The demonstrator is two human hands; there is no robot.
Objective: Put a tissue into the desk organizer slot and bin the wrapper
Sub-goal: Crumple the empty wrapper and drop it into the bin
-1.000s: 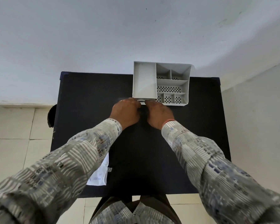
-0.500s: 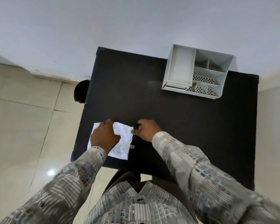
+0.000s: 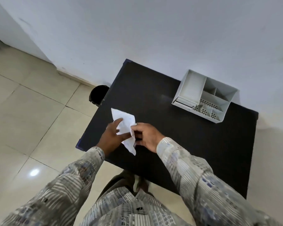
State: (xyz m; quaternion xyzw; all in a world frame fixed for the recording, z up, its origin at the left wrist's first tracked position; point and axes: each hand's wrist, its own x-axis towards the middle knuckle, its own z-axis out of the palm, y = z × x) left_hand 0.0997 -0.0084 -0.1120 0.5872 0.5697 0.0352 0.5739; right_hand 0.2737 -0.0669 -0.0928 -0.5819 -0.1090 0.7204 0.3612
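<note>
A white crinkled wrapper (image 3: 124, 126) with faint print is lifted off the black table (image 3: 178, 136) near its left front corner. My left hand (image 3: 112, 136) holds it from below and the left, thumb and fingers around it. My right hand (image 3: 145, 136) pinches its right edge. The grey desk organizer (image 3: 204, 97) stands at the table's back right, with one long slot on its left and several small perforated compartments. A flat white piece lies at the near end of the long slot. A black bin (image 3: 98, 93) sits on the floor at the table's back left corner.
The table stands against a white wall (image 3: 153, 30). Beige floor tiles (image 3: 31, 119) spread to the left. My patterned sleeves and shirt fill the lower part of the view.
Both hands left the organizer, came back to the table's left front, took the wrapper and lifted it off the table. My view has swung left, bringing the bin and floor further in.
</note>
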